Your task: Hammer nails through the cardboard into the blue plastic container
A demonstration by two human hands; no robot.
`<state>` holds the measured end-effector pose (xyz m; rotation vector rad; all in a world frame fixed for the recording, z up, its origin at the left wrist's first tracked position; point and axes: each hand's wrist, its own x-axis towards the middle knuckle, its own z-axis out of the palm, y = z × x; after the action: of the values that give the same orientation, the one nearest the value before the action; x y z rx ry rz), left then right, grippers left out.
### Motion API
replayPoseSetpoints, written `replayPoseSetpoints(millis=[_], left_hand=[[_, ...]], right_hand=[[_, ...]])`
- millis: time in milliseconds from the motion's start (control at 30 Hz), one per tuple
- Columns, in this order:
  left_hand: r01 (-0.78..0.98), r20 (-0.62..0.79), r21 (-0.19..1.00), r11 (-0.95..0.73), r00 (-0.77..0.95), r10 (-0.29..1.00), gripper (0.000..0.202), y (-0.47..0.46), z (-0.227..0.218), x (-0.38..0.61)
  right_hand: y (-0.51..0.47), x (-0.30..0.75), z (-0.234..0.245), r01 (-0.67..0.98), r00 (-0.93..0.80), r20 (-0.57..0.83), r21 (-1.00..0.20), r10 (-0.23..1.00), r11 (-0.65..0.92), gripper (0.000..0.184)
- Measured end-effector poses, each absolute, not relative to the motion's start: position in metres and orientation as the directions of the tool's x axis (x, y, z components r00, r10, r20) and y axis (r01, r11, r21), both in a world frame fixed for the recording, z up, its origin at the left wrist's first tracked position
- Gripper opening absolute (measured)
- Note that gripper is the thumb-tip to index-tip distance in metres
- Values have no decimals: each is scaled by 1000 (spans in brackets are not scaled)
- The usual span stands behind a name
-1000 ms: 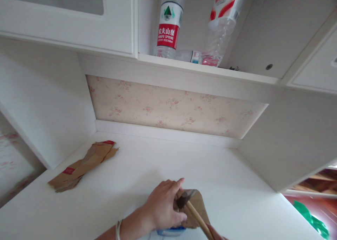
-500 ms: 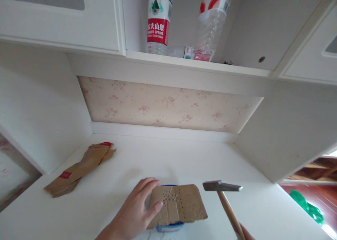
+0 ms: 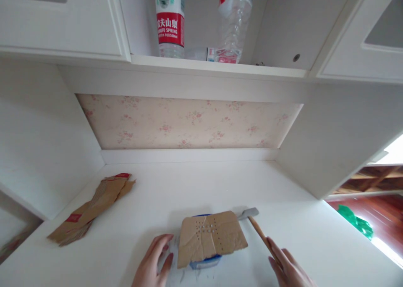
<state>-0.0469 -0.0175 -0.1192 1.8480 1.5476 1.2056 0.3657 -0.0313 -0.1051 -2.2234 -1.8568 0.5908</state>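
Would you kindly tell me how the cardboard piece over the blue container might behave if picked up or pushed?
The cardboard piece is probably light, being a thin sheet. It would likely flex along the crease near its middle. Pushed, it might tilt, since it overhangs the blue container on both sides.

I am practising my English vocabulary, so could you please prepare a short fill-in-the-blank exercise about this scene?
1. The right hand holds a hammer with a handle made of ____.
2. The pierced cardboard lies over a container whose rim is coloured ____.
3. In the picture, the left hand is nearest to the pierced cardboard's ____ edge.
4. The crumpled thing on the reddish floor is coloured ____.

Missing words: wood; blue; left; green.
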Motion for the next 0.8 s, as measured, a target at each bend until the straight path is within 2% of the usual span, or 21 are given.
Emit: replayPoseSetpoints(millis=[167, 333, 467, 633, 800], left_hand=[[703, 509, 560, -438, 125, 852, 43, -19, -94, -35], [755, 527, 378, -536, 300, 795, 70, -16, -82, -33], [765, 489, 244, -595, 433, 757, 77, -10, -81, -36], [736, 441, 238, -634, 500, 745, 79, -4, -77, -40], [686, 498, 353, -636, 438, 748, 68, -2, -88, -39]], right_hand=[[-31, 354, -119, 905, 133, 7, -409, 991, -119, 54], [-28, 351, -112, 923, 79, -109, -368, 991, -114, 56], [-27, 353, -117, 948, 65, -48, -308, 997, -77, 53], [-24, 355, -129, 977, 3, 33, -212, 999, 4, 54], [-22, 355, -133, 991, -81, 234, -88, 969, 104, 48]])
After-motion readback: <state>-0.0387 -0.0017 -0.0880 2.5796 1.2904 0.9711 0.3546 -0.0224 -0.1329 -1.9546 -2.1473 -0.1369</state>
